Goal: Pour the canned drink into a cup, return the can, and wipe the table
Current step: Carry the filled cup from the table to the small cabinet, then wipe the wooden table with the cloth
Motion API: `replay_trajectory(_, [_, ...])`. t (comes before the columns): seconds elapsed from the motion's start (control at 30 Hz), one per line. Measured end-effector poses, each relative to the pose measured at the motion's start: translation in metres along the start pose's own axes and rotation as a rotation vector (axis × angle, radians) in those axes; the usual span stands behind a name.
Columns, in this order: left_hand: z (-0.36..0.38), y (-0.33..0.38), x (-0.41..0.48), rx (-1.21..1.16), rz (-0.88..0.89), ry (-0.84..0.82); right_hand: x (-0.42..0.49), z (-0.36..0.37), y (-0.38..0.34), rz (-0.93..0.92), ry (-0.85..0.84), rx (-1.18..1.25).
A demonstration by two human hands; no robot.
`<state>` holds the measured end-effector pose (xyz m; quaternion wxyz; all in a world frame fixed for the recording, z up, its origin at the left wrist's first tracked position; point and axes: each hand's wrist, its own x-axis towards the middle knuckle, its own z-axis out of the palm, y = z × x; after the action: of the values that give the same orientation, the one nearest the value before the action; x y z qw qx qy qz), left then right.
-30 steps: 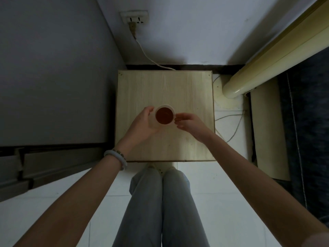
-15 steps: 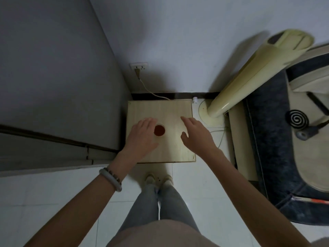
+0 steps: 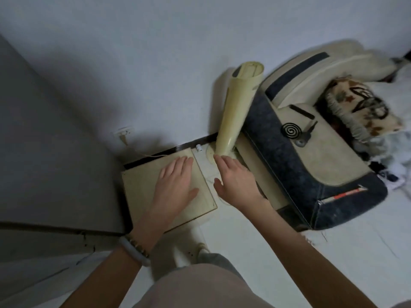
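Fingers (image 3: 178, 166) of left hand (image 3: 175, 185): straight, close together, thumb out to the side, nothing in grasp. Palm faces down over the right half of the table (image 3: 138, 185); whether it touches the top cannot be told.

Right hand (image 3: 235, 181): fingers likewise straight and relaxed, thumb apart, holding nothing. It lies past the table's right edge, over white floor and the round base of the pale yellow column (image 3: 235, 112).

Cup position: cannot tell. The left hand covers part of the table top, and what lies under it is hidden.

Table: small, square, light wood, set in the corner between a grey panel (image 3: 44, 152) on the left and the white wall behind.

Left wrist: pale bracelet (image 3: 135, 252).

Wall socket (image 3: 124, 132) with a plug in it, just behind the table.

Right of the column: dark grey and cream sofa arm (image 3: 289, 174), with a black spiral coil (image 3: 291, 130) lying on top. Patterned cushion (image 3: 364, 110) beyond it.
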<state>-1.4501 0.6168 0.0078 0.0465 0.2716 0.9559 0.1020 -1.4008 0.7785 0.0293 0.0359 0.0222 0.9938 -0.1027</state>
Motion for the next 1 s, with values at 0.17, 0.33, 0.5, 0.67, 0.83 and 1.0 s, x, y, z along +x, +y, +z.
replay_trajectory(0.17, [-0.005, 0.031, -0.004, 0.037, 0.247, 0.011, -0.055, -0.005, 0.008, 0.221, 0.061, -0.006])
replay_trajectory(0.33, [-0.004, 0.06, -0.03, 0.029, 0.478, -0.022, -0.124, 0.003, -0.004, 0.471, 0.135, 0.027])
replay_trajectory(0.5, [0.006, 0.098, -0.066, 0.057, 0.703, -0.071, -0.2, 0.013, -0.019, 0.729, 0.188, 0.019])
replay_trajectory(0.67, [0.016, 0.147, -0.107, 0.047, 0.97, -0.128, -0.283, 0.021, -0.036, 0.996, 0.274, -0.003])
replay_trajectory(0.83, [0.025, 0.194, -0.158, 0.031, 1.222, -0.197, -0.356, 0.034, -0.056, 1.232, 0.384, -0.023])
replay_trajectory(1.0, [0.038, 0.238, -0.214, 0.093, 1.456, -0.186, -0.421, 0.042, -0.073, 1.422, 0.43, -0.075])
